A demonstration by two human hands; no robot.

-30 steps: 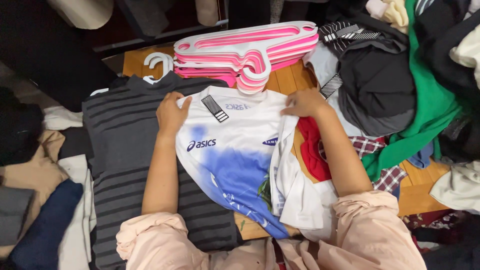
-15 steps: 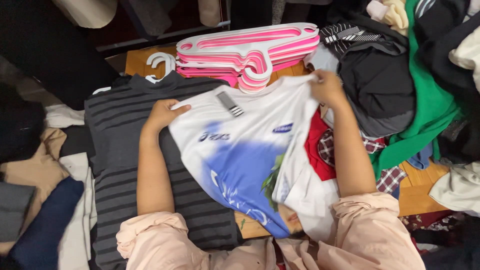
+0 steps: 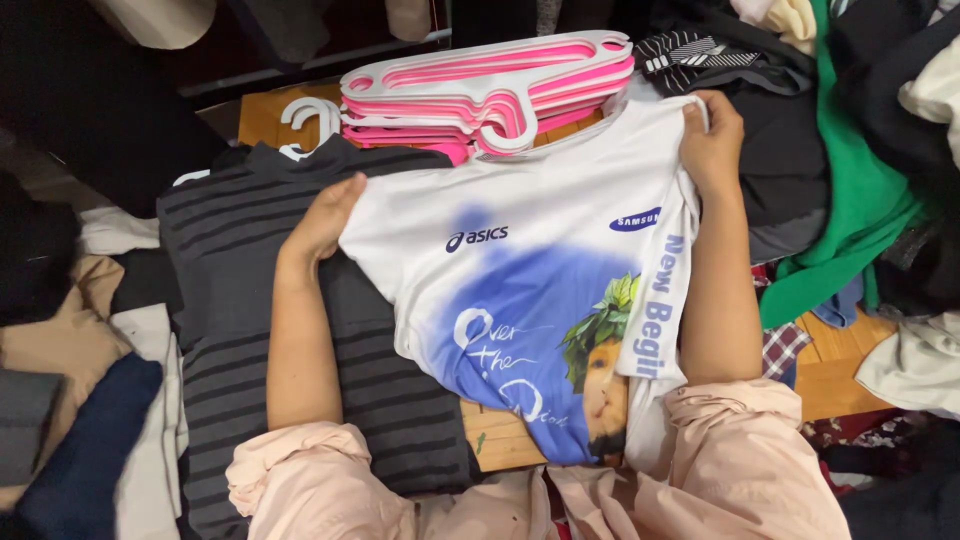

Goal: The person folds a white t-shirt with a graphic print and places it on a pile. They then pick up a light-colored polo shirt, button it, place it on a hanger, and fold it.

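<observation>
So the person is standing over a table piled with clothes, and both hands are on a white T-shirt with a big blue print on the front. It's spread flat, front side up, right in the middle of the frame. The left hand is at the shirt's left shoulder/sleeve edge, fingers tucked against the fabric there, looks like it's pinching or pressing that edge, can't tell exactly which. The right hand is up at the upper right, clenched on the other shoulder corner with a bit of white cloth bunched in the fingers.

The shirt partly overlaps a dark grey striped shirt that lies left of centre, under the left forearm. Just above the white shirt's collar, top centre, there's a stack of pink and white plastic hangers, touching or nearly touching the neckline. On the right side of the frame there's a heap of clothes with a green garment running through it. Bits of wooden tabletop show below the shirt. Person's wearing rolled-up pale pink sleeves, at the bottom.
</observation>
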